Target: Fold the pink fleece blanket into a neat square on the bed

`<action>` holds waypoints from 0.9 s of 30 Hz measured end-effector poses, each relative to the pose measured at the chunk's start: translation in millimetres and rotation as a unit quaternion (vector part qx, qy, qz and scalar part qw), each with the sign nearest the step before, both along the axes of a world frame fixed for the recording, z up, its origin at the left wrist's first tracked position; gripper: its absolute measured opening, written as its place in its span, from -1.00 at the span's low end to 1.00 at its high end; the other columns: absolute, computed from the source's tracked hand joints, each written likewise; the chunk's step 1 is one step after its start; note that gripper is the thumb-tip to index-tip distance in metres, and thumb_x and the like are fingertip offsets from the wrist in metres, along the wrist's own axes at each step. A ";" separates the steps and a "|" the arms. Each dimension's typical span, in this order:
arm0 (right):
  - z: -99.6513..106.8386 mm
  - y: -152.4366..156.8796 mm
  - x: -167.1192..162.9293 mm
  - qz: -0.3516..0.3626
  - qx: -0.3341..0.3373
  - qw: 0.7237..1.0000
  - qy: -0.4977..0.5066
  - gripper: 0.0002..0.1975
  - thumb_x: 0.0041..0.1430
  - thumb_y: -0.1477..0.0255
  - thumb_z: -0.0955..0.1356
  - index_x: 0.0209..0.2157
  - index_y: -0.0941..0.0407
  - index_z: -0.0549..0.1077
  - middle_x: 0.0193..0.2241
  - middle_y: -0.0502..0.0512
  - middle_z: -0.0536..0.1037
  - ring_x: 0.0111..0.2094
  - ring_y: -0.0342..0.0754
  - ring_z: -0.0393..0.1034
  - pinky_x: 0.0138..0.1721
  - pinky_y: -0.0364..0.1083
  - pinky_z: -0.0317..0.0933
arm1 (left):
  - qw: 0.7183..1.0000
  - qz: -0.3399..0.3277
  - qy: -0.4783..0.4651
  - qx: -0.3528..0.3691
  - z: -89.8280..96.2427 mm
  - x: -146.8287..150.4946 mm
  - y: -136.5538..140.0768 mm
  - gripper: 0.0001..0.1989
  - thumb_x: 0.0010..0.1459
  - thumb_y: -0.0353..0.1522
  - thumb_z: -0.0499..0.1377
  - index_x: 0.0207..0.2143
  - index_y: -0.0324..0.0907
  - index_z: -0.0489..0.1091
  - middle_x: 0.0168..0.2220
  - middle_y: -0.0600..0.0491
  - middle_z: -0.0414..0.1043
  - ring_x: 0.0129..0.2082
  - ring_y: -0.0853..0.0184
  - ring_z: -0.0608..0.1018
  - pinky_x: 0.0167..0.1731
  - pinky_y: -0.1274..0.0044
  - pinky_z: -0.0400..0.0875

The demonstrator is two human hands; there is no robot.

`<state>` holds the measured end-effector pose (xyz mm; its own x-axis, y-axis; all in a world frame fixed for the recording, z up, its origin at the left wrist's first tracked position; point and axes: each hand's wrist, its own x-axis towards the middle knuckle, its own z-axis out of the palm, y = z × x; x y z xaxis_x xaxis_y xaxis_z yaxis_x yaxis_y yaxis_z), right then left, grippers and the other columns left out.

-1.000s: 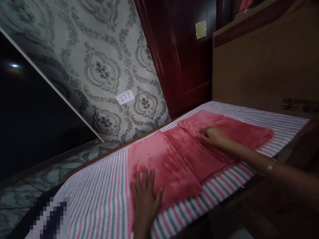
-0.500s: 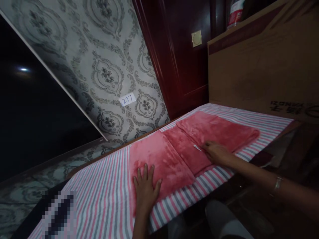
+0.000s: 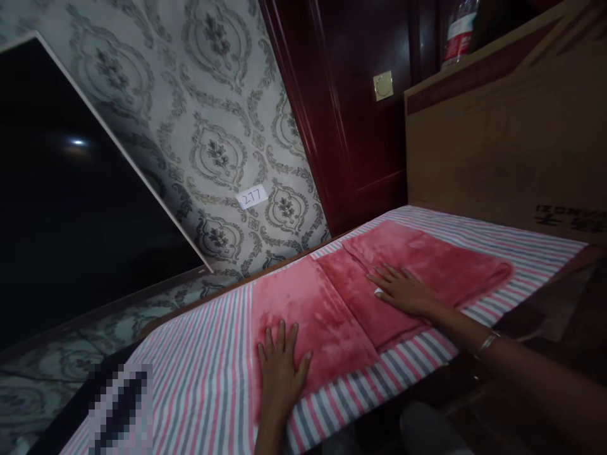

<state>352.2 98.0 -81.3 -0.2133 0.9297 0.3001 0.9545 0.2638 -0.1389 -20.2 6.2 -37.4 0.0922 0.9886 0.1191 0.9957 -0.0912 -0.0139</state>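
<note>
A pink fleece cloth (image 3: 332, 297) lies folded in layers on a pink, grey and white striped sheet (image 3: 199, 373). My left hand (image 3: 281, 366) presses flat on the cloth's near left corner, fingers spread. My right hand (image 3: 403, 291) lies flat, palm down, on the middle fold of the cloth, with a small white tag showing at its fingers. A bracelet sits on my right wrist. Neither hand grips anything.
A large cardboard box (image 3: 502, 139) stands at the back right, with a bottle (image 3: 458, 31) on top. Dark red wood panelling (image 3: 360, 114) and patterned wallpaper with a "277" label (image 3: 252, 196) lie behind. A dark screen (image 3: 71, 202) leans at the left.
My right hand slid along the middle fold toward me and back, and now lies flat with fingers spread. The left hand has stayed in place. The view shifted slightly.
</note>
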 end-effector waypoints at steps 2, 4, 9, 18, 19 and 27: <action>-4.4 0.5 2.0 0.003 -0.012 1.000 0.001 -0.39 0.38 0.11 0.16 0.40 -0.09 0.23 0.41 0.16 0.15 0.43 0.25 -0.05 0.32 0.39 -0.03 | 1.000 0.001 0.000 -0.004 0.5 1.0 -0.3 -0.35 0.33 -0.13 0.10 0.43 0.03 0.11 0.50 0.01 -0.14 0.49 -0.10 -0.11 0.39 -0.03 -0.12; -3.9 0.5 4.0 0.003 -0.020 1.000 0.002 -0.38 0.38 0.09 0.15 0.41 -0.10 0.21 0.41 0.15 0.14 0.44 0.24 -0.07 0.33 0.38 -0.06 | 1.000 0.004 0.002 -0.009 1.1 1.9 -1.1 -0.34 0.34 -0.13 0.09 0.43 0.03 0.09 0.51 0.02 -0.16 0.49 -0.10 -0.12 0.40 -0.03 -0.13; 2.0 -1.4 2.2 -0.002 -0.036 0.999 0.003 -0.36 0.37 0.10 0.15 0.42 -0.05 0.20 0.41 0.20 0.13 0.44 0.25 -0.09 0.34 0.40 -0.10 | 0.999 0.007 -0.001 -0.036 8.7 1.6 -2.8 -0.33 0.34 -0.10 0.07 0.44 0.02 0.08 0.51 0.01 -0.18 0.49 -0.12 -0.14 0.39 -0.04 -0.16; 12.5 7.2 -2.6 -0.004 -0.047 0.998 0.036 -0.28 0.36 0.12 0.13 0.44 0.14 0.13 0.43 0.27 0.05 0.45 0.27 -0.14 0.35 0.40 -0.08 | 0.996 -0.073 -0.049 -0.034 47.0 62.0 24.8 -0.34 0.38 -0.14 -0.02 0.47 -0.04 0.02 0.52 -0.02 -0.20 0.51 0.02 -0.12 0.42 0.05 -0.22; 12.1 8.2 -4.6 0.001 -0.042 0.998 0.035 -0.27 0.35 0.12 0.13 0.43 0.16 0.16 0.42 0.30 0.07 0.45 0.27 -0.11 0.35 0.40 -0.08 | 0.993 -0.094 -0.051 -0.044 45.6 72.7 28.4 -0.34 0.37 -0.14 -0.02 0.47 -0.02 -0.01 0.52 0.00 -0.22 0.51 0.03 -0.13 0.42 0.04 -0.21; 13.0 -1.3 16.5 0.030 0.005 0.997 0.069 -0.34 0.40 0.14 0.11 0.38 0.15 0.27 0.35 0.25 0.25 0.37 0.19 0.12 0.36 0.22 0.07 | 0.990 -0.135 -0.025 -0.027 41.3 116.5 48.2 -0.47 0.37 -0.17 -0.01 0.31 -0.08 0.32 0.36 -0.14 0.26 0.37 -0.06 0.26 0.35 -0.01 0.03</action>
<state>368.7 96.7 -68.3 -0.2254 0.9129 0.3402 0.9089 0.3228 -0.2641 96.3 54.4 3.9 0.3491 0.9339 0.0774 0.9344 -0.3532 0.0463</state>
